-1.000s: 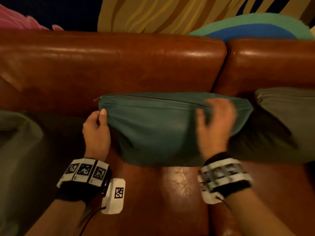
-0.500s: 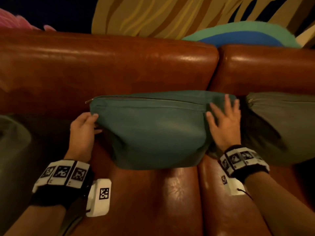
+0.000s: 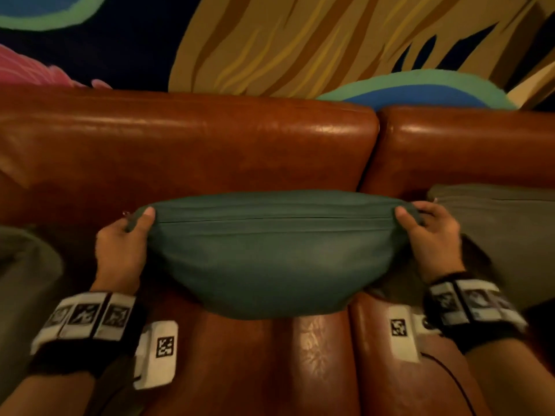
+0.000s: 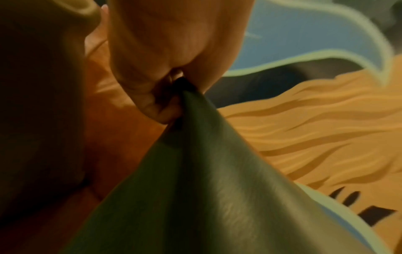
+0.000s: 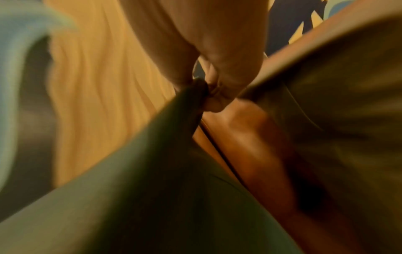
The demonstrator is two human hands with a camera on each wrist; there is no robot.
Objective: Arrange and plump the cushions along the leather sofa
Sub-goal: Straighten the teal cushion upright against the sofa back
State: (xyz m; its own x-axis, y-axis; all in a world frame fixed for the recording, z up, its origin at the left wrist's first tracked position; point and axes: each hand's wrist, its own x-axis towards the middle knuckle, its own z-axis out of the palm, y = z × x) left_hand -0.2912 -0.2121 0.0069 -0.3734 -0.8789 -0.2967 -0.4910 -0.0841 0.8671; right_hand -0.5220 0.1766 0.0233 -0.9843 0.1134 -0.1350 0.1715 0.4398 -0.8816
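The teal cushion [image 3: 270,253] stands on the leather sofa [image 3: 186,151] seat against the backrest; the left hand [image 3: 121,250] pinches its upper left corner, the right hand [image 3: 429,238] its upper right; a grey-green cushion [image 3: 504,235] sits just beside.

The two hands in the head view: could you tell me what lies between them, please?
In the head view, the teal cushion spans the whole stretch, its top corners pinched by the left hand and right hand.
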